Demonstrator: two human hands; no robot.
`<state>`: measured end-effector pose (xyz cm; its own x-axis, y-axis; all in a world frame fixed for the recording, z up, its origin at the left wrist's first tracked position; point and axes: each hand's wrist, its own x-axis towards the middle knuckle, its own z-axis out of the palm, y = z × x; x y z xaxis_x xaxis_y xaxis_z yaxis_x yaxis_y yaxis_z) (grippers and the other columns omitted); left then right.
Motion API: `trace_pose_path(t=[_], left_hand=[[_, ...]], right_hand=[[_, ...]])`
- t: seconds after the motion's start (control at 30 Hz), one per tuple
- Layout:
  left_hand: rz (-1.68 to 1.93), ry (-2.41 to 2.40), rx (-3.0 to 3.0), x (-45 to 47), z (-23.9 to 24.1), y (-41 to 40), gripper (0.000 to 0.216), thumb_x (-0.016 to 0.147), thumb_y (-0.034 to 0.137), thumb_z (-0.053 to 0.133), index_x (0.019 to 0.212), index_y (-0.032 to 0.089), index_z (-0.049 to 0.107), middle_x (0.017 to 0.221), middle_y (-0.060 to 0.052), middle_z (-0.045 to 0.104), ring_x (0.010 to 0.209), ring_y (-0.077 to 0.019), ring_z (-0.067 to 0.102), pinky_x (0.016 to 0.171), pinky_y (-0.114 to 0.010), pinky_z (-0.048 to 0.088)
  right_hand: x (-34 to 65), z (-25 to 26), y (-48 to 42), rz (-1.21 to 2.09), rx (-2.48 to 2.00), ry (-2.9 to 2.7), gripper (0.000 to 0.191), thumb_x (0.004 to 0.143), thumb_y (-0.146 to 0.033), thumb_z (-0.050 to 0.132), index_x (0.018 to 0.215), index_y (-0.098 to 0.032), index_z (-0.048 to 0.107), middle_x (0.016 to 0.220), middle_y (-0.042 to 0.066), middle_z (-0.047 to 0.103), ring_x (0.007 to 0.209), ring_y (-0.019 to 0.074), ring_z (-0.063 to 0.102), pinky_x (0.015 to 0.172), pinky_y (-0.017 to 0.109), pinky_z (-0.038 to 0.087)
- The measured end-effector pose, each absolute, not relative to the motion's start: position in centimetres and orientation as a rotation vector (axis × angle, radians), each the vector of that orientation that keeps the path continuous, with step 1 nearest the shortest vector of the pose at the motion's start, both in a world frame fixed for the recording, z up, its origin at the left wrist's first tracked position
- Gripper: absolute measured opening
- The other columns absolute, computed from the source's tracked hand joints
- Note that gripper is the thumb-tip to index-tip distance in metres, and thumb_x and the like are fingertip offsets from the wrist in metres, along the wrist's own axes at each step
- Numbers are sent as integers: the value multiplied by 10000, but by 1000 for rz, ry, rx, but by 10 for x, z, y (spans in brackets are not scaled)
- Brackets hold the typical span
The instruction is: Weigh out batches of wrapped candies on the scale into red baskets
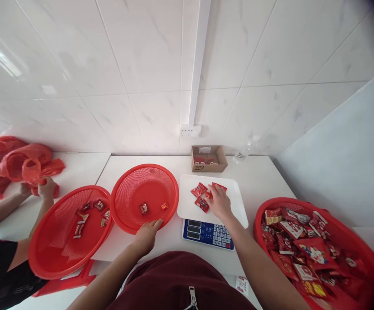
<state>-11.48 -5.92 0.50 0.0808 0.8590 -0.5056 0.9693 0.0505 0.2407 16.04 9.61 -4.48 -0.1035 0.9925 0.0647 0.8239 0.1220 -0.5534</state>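
Observation:
My left hand [146, 237] grips the near rim of a round red plastic basket [122, 189]. Two small wrapped sweets, a dark red one [143, 209] and a bright red one [164, 206], lie inside it. Over the white pan [187, 212] of a digital scale, my right hand [219, 201] reaches down with fingers closed on a small red packet [208, 195], partly hidden by them. More red packets [202, 204] lie on the pan beside my fingertips. The scale's blue keypad [208, 234] shows below the pan; I cannot read its displays.
Left stands another red basket [57, 241] with several wrapped snacks. Beyond it, a co-worker's hands [46, 188] handle red plastic bags [28, 161]. A full red basket [261, 228] stands right. A small cardboard box [209, 165] and a clear bottle [243, 151] stand by the wall.

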Motion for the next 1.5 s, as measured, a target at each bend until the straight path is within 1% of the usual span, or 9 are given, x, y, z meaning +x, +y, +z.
trace_pose_path(t=[0.23, 0.37, 0.53, 0.63, 0.77, 0.97, 1.1, 1.27, 1.5], left_hand=[[-297, 1780, 1874, -127, 2, -61, 626, 735, -31, 355, 1308, 208, 438, 1278, -93, 574, 1112, -212, 560, 922, -340, 422], [-296, 1789, 1871, -127, -4, -61, 587, 765, -7, 343, 1309, 185, 447, 1268, -114, 579, 1101, -229, 567, 912, -355, 430], [-311, 1799, 1872, -125, -6, -61, 571, 790, 37, 355, 1343, 159, 429, 1314, -117, 552, 1175, -237, 522, 993, -375, 379], [-352, 1787, 1877, -124, -3, -59, 547, 811, 97, 376, 1351, 163, 421, 1337, -115, 536, 1198, -241, 508, 1018, -385, 360], [-334, 1774, 1871, -123, 2, -57, 540, 812, 134, 374, 1349, 159, 430, 1333, -125, 541, 1197, -252, 514, 1043, -404, 338], [-343, 1749, 1885, -123, 2, -58, 554, 808, 151, 380, 1359, 112, 421, 1354, -147, 516, 1232, -253, 487, 1094, -396, 271], [-349, 1752, 1878, -122, 4, -58, 555, 809, 158, 384, 1363, 135, 416, 1349, -136, 525, 1230, -243, 492, 1093, -395, 275], [-327, 1759, 1880, -122, 5, -59, 548, 810, 159, 387, 1357, 140, 424, 1349, -134, 527, 1230, -246, 493, 1094, -399, 276], [-308, 1755, 1904, -124, -2, -61, 540, 809, 151, 404, 1348, 139, 430, 1345, -145, 527, 1226, -249, 497, 1094, -408, 272]], right_hand=[[206, -71, 99, 538, -1732, -1871, 395, 860, -256, 341, 1137, -209, 620, 1243, 93, 582, 1165, 237, 513, 992, 415, 405], [199, -48, 99, 663, -1802, -1405, 382, 851, -381, 370, 1062, -192, 625, 1036, 92, 660, 985, 250, 598, 906, 451, 455], [153, -3, 90, 1230, -1303, -1150, 483, 837, -555, 427, 1189, -242, 537, 1108, 74, 644, 978, 225, 624, 839, 421, 509], [133, 8, 87, 1246, -1241, -1420, 557, 829, -571, 448, 1324, -314, 429, 1358, 65, 498, 1249, 241, 463, 990, 450, 413], [137, -14, 86, 773, -1842, -1797, 712, 777, -616, 477, 1390, -271, 371, 1512, 125, 256, 1404, 348, 141, 1052, 629, 201], [141, -59, 82, 558, -2155, -2089, 782, 777, -658, 443, 1452, -334, 216, 1548, 110, 145, 1404, 376, 83, 1014, 666, 162], [135, -67, 82, 358, -2011, -2231, 572, 884, -479, 370, 1426, -316, 291, 1481, 95, 331, 1359, 323, 227, 1022, 608, 188], [150, -71, 83, 222, -1802, -2216, 417, 912, -299, 348, 1296, -217, 489, 1223, 131, 570, 1120, 267, 470, 925, 439, 339], [166, -60, 97, 611, -1864, -1601, 387, 881, -332, 307, 1081, -190, 607, 1012, 108, 657, 883, 231, 597, 768, 364, 453]])
